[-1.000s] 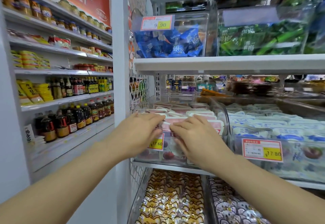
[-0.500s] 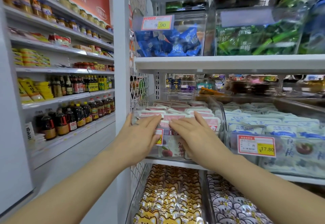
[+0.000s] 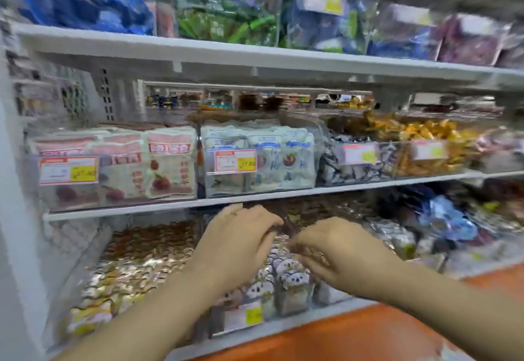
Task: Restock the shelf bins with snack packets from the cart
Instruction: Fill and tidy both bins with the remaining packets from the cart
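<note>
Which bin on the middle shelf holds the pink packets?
The leftmost bin. Its packets are pink and white with red fruit printed on them; the neighbouring bin holds blue-and-white ones, and those further right hold loose wrapped sweets.

Lower shelf point(image 3: 297, 322): left hand point(image 3: 235, 244) and right hand point(image 3: 337, 256) close together over panda-print packets point(image 3: 292, 278), fingers bent down, grip lost in blur. Middle shelf point(image 3: 255, 195), in clear bins: pink packets point(image 3: 170, 168), blue-white packets point(image 3: 283, 159), gold-wrapped sweets point(image 3: 425, 139). Top shelf point(image 3: 198, 49): blue packets point(image 3: 85, 0), green packets point(image 3: 221, 23).
</note>
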Available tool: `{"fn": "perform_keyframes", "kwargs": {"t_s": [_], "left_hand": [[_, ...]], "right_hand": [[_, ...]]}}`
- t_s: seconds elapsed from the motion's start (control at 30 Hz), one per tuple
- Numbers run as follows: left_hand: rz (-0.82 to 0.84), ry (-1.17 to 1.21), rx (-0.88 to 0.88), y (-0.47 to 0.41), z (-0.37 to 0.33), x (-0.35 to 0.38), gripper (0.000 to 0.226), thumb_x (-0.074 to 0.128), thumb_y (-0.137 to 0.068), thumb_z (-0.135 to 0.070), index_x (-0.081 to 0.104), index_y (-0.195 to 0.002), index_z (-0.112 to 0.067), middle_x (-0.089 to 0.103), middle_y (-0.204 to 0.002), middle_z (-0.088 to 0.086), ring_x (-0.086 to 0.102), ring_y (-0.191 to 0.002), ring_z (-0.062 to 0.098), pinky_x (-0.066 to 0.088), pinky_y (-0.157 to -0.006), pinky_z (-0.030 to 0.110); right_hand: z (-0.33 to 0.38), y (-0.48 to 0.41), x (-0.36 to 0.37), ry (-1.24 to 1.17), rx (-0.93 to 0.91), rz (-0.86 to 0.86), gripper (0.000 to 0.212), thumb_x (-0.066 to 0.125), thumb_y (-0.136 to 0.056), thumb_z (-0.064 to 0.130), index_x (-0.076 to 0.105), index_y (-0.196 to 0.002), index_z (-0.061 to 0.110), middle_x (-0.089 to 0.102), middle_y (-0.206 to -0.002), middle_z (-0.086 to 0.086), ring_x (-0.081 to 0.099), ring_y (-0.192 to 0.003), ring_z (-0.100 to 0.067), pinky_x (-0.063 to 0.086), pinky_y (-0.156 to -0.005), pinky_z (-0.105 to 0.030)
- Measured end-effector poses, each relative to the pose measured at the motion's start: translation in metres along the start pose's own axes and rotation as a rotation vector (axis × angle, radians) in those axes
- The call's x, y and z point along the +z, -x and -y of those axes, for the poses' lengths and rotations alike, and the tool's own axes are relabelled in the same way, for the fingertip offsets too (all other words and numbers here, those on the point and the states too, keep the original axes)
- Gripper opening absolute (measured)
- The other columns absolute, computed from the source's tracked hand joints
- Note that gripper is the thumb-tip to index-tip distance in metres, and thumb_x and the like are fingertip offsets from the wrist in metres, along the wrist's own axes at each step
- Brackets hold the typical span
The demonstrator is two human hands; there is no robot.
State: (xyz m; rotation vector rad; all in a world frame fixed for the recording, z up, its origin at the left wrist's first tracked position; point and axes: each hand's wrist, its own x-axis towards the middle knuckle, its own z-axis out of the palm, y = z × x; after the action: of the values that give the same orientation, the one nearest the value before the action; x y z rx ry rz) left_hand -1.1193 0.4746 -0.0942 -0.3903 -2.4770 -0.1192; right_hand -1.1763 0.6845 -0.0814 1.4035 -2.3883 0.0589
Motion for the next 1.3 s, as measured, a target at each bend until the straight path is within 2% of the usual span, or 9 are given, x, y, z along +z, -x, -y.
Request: {"fn": "perform_keyframes", "kwargs": {"t_s": [0.13, 0.33, 0.5, 0.6, 0.8, 0.93, 1.1, 1.17, 1.3], "left_hand": [[0.107, 0.210, 0.084, -0.013, -0.088, 0.054, 0.026, 0.048, -0.095, -0.035, 0.068, -0.113, -0.033, 0.070, -0.109, -0.012, 0.067, -0.097, 0.020, 0.050, -0.082, 0.034], [0.291, 0.353, 0.165, -0.014, -0.195, 0.116, 0.036, 0.039, -0.096, -0.046, 0.061, -0.124, -0.038, 0.065, -0.123, -0.015, 0.060, -0.115, 0.013, 0.049, -0.090, 0.033], [0.591, 0.363, 0.223, -0.001, -0.231, 0.172, 0.030, 0.051, -0.098, -0.034, 0.061, -0.125, -0.037, 0.058, -0.126, -0.014, 0.052, -0.122, 0.015, 0.045, -0.099, 0.037], [0.682, 0.438, 0.192, -0.002, -0.232, 0.187, 0.042, 0.052, -0.092, -0.012, 0.063, -0.125, -0.037, 0.054, -0.131, -0.013, 0.051, -0.124, 0.013, 0.045, -0.102, 0.037], [0.608, 0.491, 0.145, -0.022, -0.236, 0.189, 0.060, 0.043, -0.085, 0.008, 0.064, -0.127, -0.029, 0.052, -0.141, -0.014, 0.046, -0.132, 0.008, 0.032, -0.108, 0.021], [0.585, 0.524, 0.079, -0.027, -0.232, 0.194, 0.064, 0.041, -0.084, 0.009, 0.064, -0.124, -0.035, 0.052, -0.140, -0.018, 0.047, -0.131, 0.008, 0.041, -0.108, 0.032], [0.590, 0.465, 0.011, -0.024, -0.233, 0.181, 0.059, 0.041, -0.092, 0.001, 0.059, -0.125, -0.045, 0.047, -0.140, -0.028, 0.043, -0.129, 0.005, 0.048, -0.097, 0.036], [0.587, 0.465, 0.016, -0.024, -0.233, 0.179, 0.058, 0.041, -0.093, -0.001, 0.058, -0.125, -0.046, 0.049, -0.139, -0.028, 0.043, -0.129, 0.003, 0.047, -0.098, 0.035], [0.545, 0.429, 0.073, -0.022, -0.231, 0.177, 0.050, 0.043, -0.095, -0.008, 0.059, -0.125, -0.045, 0.051, -0.138, -0.025, 0.039, -0.132, 0.004, 0.038, -0.109, 0.035]], "right_hand": [[-0.027, 0.100, -0.011, 0.018, 0.203, 0.167, 0.025, 0.049, -0.096, 0.039, 0.066, -0.113, 0.031, 0.070, -0.102, 0.009, 0.063, -0.094, -0.019, 0.052, -0.076, -0.038], [-0.054, 0.231, -0.008, 0.085, 0.392, 0.485, 0.029, 0.051, -0.096, 0.037, 0.061, -0.122, 0.034, 0.069, -0.114, 0.010, 0.064, -0.105, -0.020, 0.053, -0.086, -0.038], [-0.069, 0.302, 0.023, 0.051, 0.489, 0.902, 0.041, 0.054, -0.098, 0.039, 0.053, -0.138, 0.030, 0.063, -0.129, 0.000, 0.058, -0.118, -0.027, 0.048, -0.097, -0.040], [-0.080, 0.322, 0.056, -0.001, 0.521, 1.062, 0.052, 0.055, -0.099, 0.038, 0.043, -0.147, 0.022, 0.055, -0.137, -0.009, 0.053, -0.124, -0.031, 0.047, -0.099, -0.044], [-0.103, 0.342, 0.117, 0.066, 0.562, 1.131, 0.046, 0.058, -0.097, 0.039, 0.051, -0.136, 0.017, 0.060, -0.126, -0.009, 0.060, -0.114, -0.031, 0.054, -0.090, -0.045], [-0.118, 0.352, 0.132, 0.221, 0.577, 1.125, 0.029, 0.052, -0.101, 0.034, 0.059, -0.120, 0.012, 0.064, -0.110, -0.007, 0.066, -0.098, -0.029, 0.057, -0.079, -0.040], [-0.117, 0.343, 0.133, 0.229, 0.562, 1.140, 0.037, 0.043, -0.105, 0.037, 0.064, -0.111, 0.007, 0.066, -0.106, -0.010, 0.066, -0.096, -0.031, 0.052, -0.075, -0.037], [-0.117, 0.331, 0.118, 0.197, 0.572, 1.077, 0.042, 0.039, -0.104, 0.041, 0.062, -0.108, 0.006, 0.066, -0.100, -0.010, 0.066, -0.092, -0.030, 0.052, -0.074, -0.037], [-0.123, 0.308, 0.062, 0.138, 0.620, 0.743, 0.014, 0.053, -0.096, 0.029, 0.060, -0.104, 0.020, 0.066, -0.096, -0.001, 0.062, -0.088, -0.024, 0.051, -0.074, -0.034]]}}
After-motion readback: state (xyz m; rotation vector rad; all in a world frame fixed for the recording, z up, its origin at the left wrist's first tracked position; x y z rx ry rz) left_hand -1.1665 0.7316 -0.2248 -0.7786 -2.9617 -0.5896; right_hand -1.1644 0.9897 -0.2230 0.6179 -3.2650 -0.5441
